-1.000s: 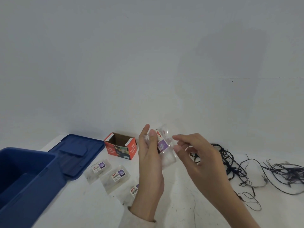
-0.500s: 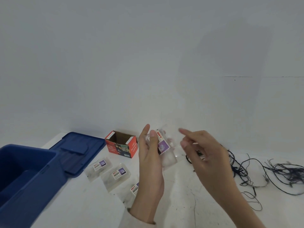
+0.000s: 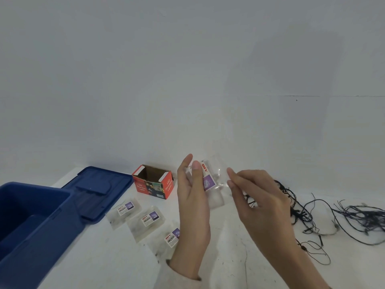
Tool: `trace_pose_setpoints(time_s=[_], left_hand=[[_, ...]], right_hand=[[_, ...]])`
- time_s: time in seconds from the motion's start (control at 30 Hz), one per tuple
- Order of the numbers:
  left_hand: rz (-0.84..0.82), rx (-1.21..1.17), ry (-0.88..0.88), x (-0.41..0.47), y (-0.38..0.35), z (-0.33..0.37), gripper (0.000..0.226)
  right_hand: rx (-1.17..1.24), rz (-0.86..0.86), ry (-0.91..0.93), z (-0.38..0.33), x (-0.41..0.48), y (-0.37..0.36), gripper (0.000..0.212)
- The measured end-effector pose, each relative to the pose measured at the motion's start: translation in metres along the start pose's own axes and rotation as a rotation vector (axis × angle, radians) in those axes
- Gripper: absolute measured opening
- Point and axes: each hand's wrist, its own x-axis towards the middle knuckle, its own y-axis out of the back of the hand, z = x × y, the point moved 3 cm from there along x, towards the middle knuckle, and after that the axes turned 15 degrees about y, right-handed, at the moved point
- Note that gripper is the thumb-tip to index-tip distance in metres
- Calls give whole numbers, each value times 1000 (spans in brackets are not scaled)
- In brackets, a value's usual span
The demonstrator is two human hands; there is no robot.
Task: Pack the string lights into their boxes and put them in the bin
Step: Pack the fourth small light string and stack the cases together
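My left hand [image 3: 192, 207] holds a clear plastic bag [image 3: 210, 180] with a red, white and purple label upright above the table. My right hand [image 3: 258, 199] is just right of the bag, fingers pinched together at its edge; I cannot tell if they grip it. Dark string lights [image 3: 298, 211] lie tangled on the white table behind and right of my right hand. An open red box [image 3: 154, 185] stands at the back, left of my left hand. The blue bin [image 3: 31, 222] sits open at the far left.
The bin's blue lid [image 3: 98, 192] lies flat beside it. Three more clear labelled bags [image 3: 145, 221] lie between the lid and my left arm. A second bundle of dark wire [image 3: 362, 217] lies at the far right. A white wall stands close behind.
My right hand lifted off the bag, swung a little to the right, and is now back near the bag's edge. The left hand kept holding the bag still.
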Motion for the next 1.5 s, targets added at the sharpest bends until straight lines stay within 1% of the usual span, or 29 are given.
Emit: trace_pose_setpoints(time_s=[0.03, 0.1, 0.27, 0.33, 0.37, 0.43, 0.53, 0.6, 0.7, 0.8, 0.87, 0.93, 1.0, 1.07, 1.13, 1.17, 1.2, 1.27, 1.3, 1.33, 1.37, 1.43, 1.5], left_hand=[[3, 4, -12, 0, 0, 0, 42], [15, 6, -28, 1, 1, 0, 41], [33, 7, -56, 0, 1, 1, 47], [38, 24, -73, 0, 0, 1, 41], [43, 34, -82, 1, 0, 1, 40], [52, 58, -96, 2, 1, 1, 43], [66, 58, -112, 1, 3, 1, 44], [79, 39, -113, 2, 5, 2, 40], [65, 13, -74, 3, 3, 3, 30], [62, -33, -34, 4, 0, 2, 25], [61, -65, 3, 4, 0, 1, 25], [19, -115, 55, 4, -1, -1, 25], [-51, -145, 127, 5, -1, -4, 27], [-157, -127, 194, 8, 2, -7, 29], [-262, -9, 187, 11, 9, -9, 29], [-292, 101, 139, 11, 14, -9, 34], [-311, 252, 52, 12, 20, -6, 45], [-361, 625, -162, 13, 28, 0, 78], [-386, 802, -250, 13, 29, 4, 88], [-406, 937, -312, 14, 30, 6, 89], [-412, 1021, -344, 15, 30, 9, 84], [-396, 1081, -353, 15, 29, 14, 70], [-366, 1077, -375, 17, 30, 15, 63]], right_hand=[[4, -11, 21, 1, 0, 0, 20], [12, -46, 47, 1, 0, 0, 22], [6, -87, 42, 7, 3, 2, 23], [-34, -123, 81, 7, 2, 2, 17], [-64, -150, 102, 7, 2, 1, 17], [-100, -206, 135, 8, 2, -1, 21], [-12, -259, 172, 9, 4, 0, 25], [123, -281, 126, 8, 5, 2, 30], [305, -285, 6, 4, 5, 4, 41], [380, -258, -67, -3, 2, 4, 45], [405, -261, -114, -7, 0, 2, 53], [378, -297, -137, -10, -4, -2, 66], [292, -339, -118, -10, -7, -7, 78], [235, -343, -107, -5, -8, -8, 82], [269, -342, -152, 4, -7, -3, 83], [310, -354, -192, 9, -6, 1, 85], [353, -377, -228, 15, -6, 5, 88], [424, -458, -247, 24, -7, 12, 90], [449, -503, -241, 26, -7, 14, 90], [468, -542, -232, 27, -7, 16, 91], [482, -574, -220, 28, -7, 17, 91], [491, -632, -200, 30, -7, 17, 91], [477, -692, -185, 32, -9, 15, 91]])
